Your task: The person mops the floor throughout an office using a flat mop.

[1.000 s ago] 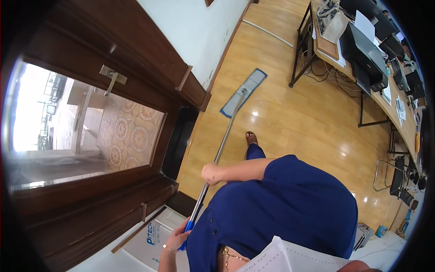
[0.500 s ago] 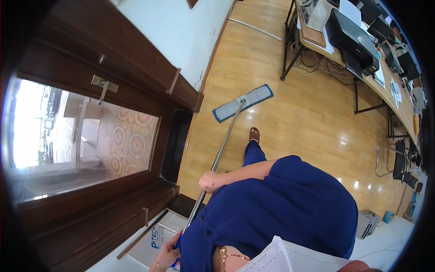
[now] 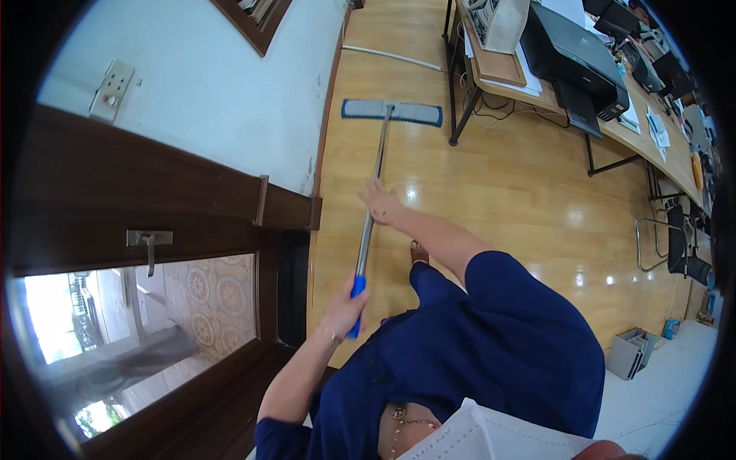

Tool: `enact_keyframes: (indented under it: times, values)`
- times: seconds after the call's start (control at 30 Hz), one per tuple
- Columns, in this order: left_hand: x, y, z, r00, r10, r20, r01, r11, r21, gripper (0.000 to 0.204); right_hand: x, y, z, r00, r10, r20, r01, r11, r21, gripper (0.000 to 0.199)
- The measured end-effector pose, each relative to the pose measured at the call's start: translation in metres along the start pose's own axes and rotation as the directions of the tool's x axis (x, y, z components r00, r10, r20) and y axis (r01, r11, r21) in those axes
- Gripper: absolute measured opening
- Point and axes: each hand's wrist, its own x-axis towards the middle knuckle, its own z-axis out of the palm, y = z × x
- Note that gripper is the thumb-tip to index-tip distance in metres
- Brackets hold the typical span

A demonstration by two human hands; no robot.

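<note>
A flat mop with a metal pole (image 3: pixel 381 150) reaches forward from my body across the wooden floor. Its long grey head with a blue fringe (image 3: pixel 414 113) lies flat on the boards, roughly crosswise. Around the blue grip (image 3: pixel 358 285) at the pole's near end, my left hand (image 3: pixel 345 310) is closed. Farther up, my right hand (image 3: pixel 382 205) is on the metal pole, some fingers loosened and partly spread. The palm side of this hand is hidden.
A table (image 3: pixel 563 98) with a printer (image 3: pixel 575 61) and papers stands at the right, its black legs near the mop head. A white strip (image 3: pixel 391 56) crosses the floor beyond. Left are a white wall (image 3: pixel 192 107) and a dark wooden door (image 3: pixel 153 192). A chair (image 3: pixel 678 241) stands far right.
The mop head has moved forward and turned more crosswise, toward the table legs. Both hands have gone forward with the pole, and the left arm has come fully into view.
</note>
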Motion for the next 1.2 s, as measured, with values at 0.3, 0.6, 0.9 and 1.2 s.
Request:
enact_keyframes:
  times: [0.3,0.6,0.9,1.2]
  values:
    - [0.199,0.092,0.035,0.988,0.149,0.033,-0.141,0.973,-0.181,0.025,0.042,0.08,-0.062,0.97,0.109,0.218,-0.153,0.969,0.194,0.05]
    - [0.13,-0.047,0.045,0.988,0.155,-0.014,-0.155,0.973,-0.171,0.055,-0.024,0.025,-0.021,0.935,0.043,0.352,-0.033,0.999,-0.036,0.036]
    - [-0.086,-0.235,-0.043,0.999,0.029,-0.023,-0.029,1.0,-0.008,0.06,-0.166,-0.17,0.057,0.8,-0.491,0.345,0.424,0.87,0.254,0.034]
    - [-0.333,-0.261,-0.112,0.944,-0.305,-0.124,0.321,0.936,0.145,0.06,-0.252,-0.331,0.037,0.384,-0.914,0.132,0.45,0.31,0.838,0.053]
